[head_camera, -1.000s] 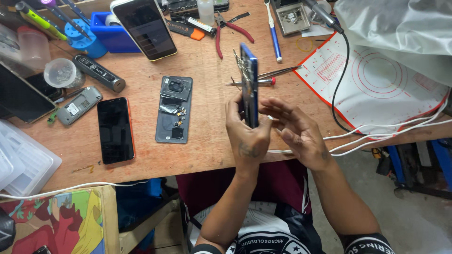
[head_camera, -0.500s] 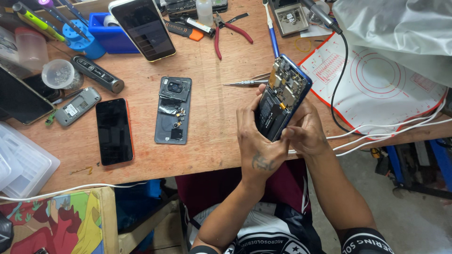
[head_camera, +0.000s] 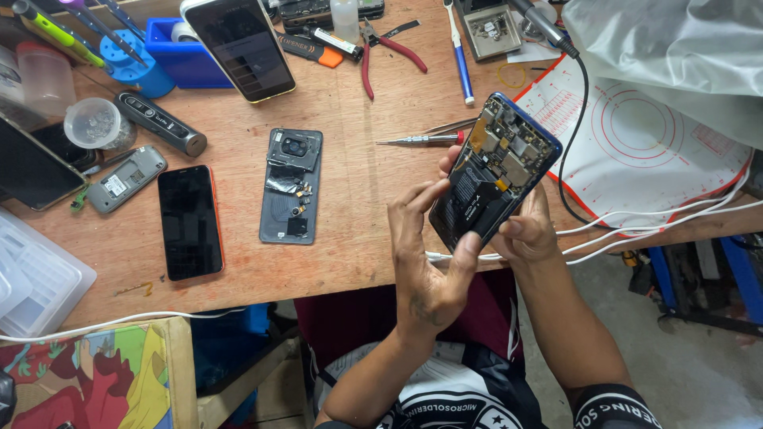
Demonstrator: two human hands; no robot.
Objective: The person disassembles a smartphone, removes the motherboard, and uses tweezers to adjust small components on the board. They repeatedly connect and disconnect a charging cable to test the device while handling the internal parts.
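I hold an opened blue-edged phone (head_camera: 497,171) above the near edge of the wooden bench (head_camera: 373,159), its back off so the circuit board and black battery face me. My right hand (head_camera: 528,230) cradles it from below and behind. My left hand (head_camera: 429,262) grips its lower left side, thumb on the bottom corner and fingers along the edge. The removed dark back cover (head_camera: 292,185) lies flat on the bench to the left, inner side up.
A black phone (head_camera: 189,222) lies left of the cover, a larger phone (head_camera: 238,48) leans at the back. A screwdriver and tweezers (head_camera: 425,137), red-handled pliers (head_camera: 389,49), a white work mat (head_camera: 644,151), white cables (head_camera: 636,226) and a clear box (head_camera: 32,278) surround the work area.
The phone was held edge-on and upright a second ago; it has been turned so its open back faces me and tilted to the right. Both hands shifted around it.
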